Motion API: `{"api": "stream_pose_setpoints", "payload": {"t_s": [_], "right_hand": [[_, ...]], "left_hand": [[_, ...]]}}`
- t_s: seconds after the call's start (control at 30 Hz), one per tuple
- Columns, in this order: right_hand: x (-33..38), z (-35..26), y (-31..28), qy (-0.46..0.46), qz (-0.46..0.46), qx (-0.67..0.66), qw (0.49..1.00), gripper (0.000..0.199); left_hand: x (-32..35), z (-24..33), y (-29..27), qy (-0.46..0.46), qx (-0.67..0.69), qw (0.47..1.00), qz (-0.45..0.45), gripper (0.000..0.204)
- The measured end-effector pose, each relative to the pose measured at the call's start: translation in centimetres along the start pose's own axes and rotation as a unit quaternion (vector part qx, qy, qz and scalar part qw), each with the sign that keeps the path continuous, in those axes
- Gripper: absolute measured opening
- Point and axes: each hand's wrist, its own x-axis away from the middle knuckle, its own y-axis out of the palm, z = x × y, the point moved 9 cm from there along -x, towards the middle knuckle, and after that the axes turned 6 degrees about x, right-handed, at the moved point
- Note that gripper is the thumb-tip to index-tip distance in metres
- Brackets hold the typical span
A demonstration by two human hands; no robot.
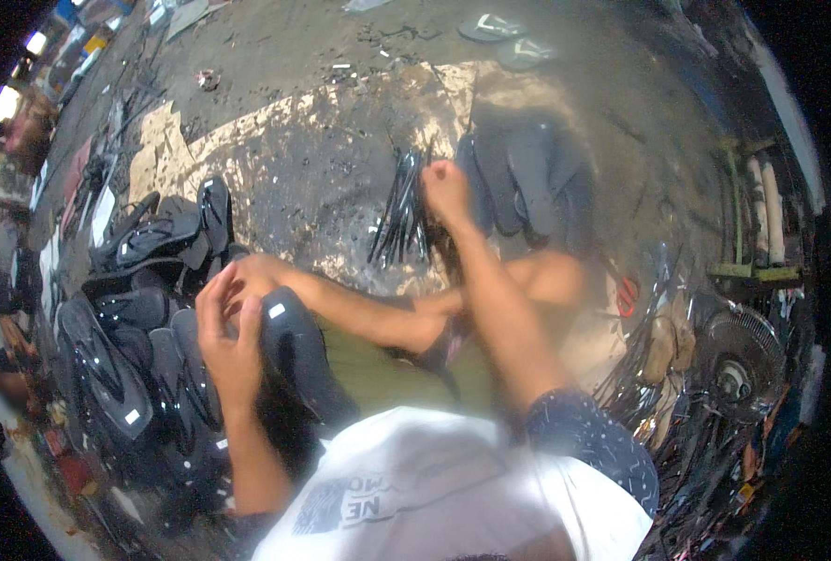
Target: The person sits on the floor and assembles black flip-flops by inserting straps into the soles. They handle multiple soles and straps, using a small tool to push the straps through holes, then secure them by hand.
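My left hand (230,341) is raised beside my knee, fingers apart and slightly curled. Close to its thumb, a black flip-flop sole (296,351) with a small white label leans across my lap; I see no grip on it. Reaching forward, my right hand (447,194) has its fingers closed at the right edge of a bundle of thin black straps (398,220) on the floor. What those fingers hold, if anything, is too small to make out. Just right of that hand lie several dark soles (527,178) side by side.
Many black flip-flops (107,365) are heaped at my left. Red-handled scissors (627,297), a fan (738,366) and a green metal frame (757,271) are at my right. Another pair of flip-flops (492,29) lies farther off. Torn brown cardboard (163,150) covers part of the floor.
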Motion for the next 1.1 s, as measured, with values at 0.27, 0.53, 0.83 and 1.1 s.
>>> {"api": "stream_pose_setpoints", "payload": {"t_s": [0.27, 0.53, 0.83, 1.1], "right_hand": [[15.4, -18.8, -3.5, -0.306, -0.227, -0.162, 0.91, 0.018], [12.1, -9.8, 7.1, -0.493, -0.22, 0.158, 0.827, 0.013], [13.0, -13.7, 5.9, -0.511, -0.222, 0.098, 0.825, 0.017], [15.5, -7.7, 10.9, -0.534, -0.261, 0.315, 0.74, 0.016]], "left_hand": [[-4.0, 0.7, 9.8, -0.096, 0.193, 0.974, -0.064, 0.029], [-2.9, -0.8, 1.8, -0.063, 0.233, 0.968, 0.066, 0.031], [-1.3, -1.6, 0.6, -0.078, 0.355, 0.93, 0.06, 0.028], [-1.1, 1.2, 0.7, -0.054, 0.276, 0.96, 0.004, 0.025]]}}
